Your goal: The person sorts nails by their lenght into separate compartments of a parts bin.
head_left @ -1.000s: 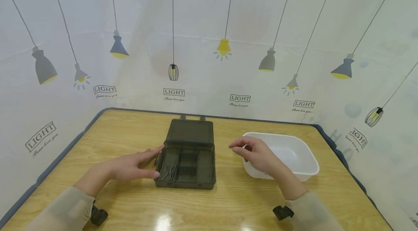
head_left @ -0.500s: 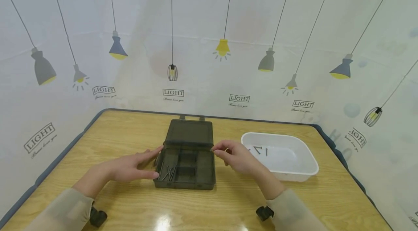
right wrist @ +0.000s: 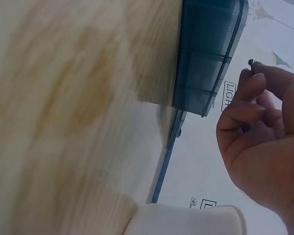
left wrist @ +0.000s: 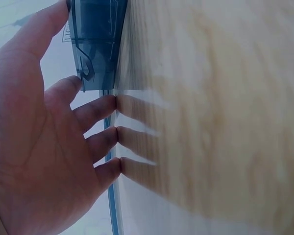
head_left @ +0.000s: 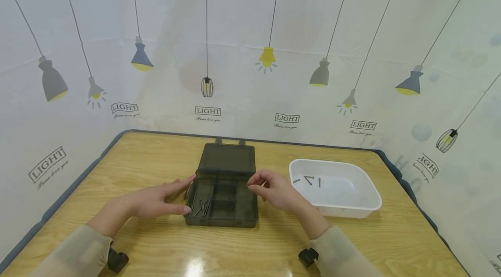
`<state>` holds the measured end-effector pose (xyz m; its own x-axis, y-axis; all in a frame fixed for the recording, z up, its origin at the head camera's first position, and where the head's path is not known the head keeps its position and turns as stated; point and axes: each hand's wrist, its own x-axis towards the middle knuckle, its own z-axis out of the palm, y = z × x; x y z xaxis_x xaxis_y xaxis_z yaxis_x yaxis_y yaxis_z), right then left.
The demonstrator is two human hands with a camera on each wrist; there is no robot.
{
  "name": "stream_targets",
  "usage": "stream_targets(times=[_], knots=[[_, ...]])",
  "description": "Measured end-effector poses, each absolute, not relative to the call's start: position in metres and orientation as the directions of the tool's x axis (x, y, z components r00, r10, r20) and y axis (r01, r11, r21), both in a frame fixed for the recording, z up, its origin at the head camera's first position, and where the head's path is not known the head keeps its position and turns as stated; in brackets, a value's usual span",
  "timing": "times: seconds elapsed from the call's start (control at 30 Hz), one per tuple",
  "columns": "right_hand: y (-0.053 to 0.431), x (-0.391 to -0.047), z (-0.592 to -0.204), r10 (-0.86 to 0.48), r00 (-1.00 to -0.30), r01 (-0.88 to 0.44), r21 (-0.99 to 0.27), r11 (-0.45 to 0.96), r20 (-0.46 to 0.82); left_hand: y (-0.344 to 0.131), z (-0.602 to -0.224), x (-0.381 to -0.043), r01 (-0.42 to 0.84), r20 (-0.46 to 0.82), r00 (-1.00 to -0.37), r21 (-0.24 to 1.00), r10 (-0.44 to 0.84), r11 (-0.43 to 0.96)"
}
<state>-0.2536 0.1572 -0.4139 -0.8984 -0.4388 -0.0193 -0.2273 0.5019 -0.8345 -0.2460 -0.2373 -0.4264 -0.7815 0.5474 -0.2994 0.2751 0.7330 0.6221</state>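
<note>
A dark see-through organizer box (head_left: pixel 246 207) stands on the table with its lid (head_left: pixel 228 158) swung back. Several long thin screws (head_left: pixel 202 208) lie in its left compartment. My left hand (head_left: pixel 154 201) rests against the box's left side, fingers extended, thumb tip at the front left corner. In the left wrist view its lower fingertips touch the tabletop. Over the box's right compartment, my right hand (head_left: pixel 275 191) pinches a small screw between thumb and index finger; in the right wrist view only the dark head of the screw (right wrist: pixel 251 62) shows, the rest being hidden by the fingers.
To the right of the box stands a white plastic tub (head_left: pixel 348 212), with several screws (head_left: pixel 309 180) at its left end. The wooden table (head_left: pixel 242 251) has a dark blue edge, and a printed cloth (head_left: pixel 242 16) hangs behind it.
My right hand has moved left from the tub's edge to over the box, carrying the small screw, which brings the screws in the tub into sight. The left hand has stayed put.
</note>
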Motion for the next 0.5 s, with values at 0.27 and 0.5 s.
stream_targets(times=[0.27, 0.5], knots=[[0.156, -0.2551, -0.4138, -0.427, -0.903, -0.202, -0.83, 0.519, -0.047, -0.2382, -0.4278, -0.2463, 0.288, -0.289, -0.77, 0.639, 0.569, 0.713], [0.1538, -0.2549, -0.4113, -0.426, -0.903, -0.196, -0.828, 0.525, -0.057, -0.2374, -0.4271, -0.2458, 0.285, -0.284, -0.774, 0.641, 0.566, 0.712]])
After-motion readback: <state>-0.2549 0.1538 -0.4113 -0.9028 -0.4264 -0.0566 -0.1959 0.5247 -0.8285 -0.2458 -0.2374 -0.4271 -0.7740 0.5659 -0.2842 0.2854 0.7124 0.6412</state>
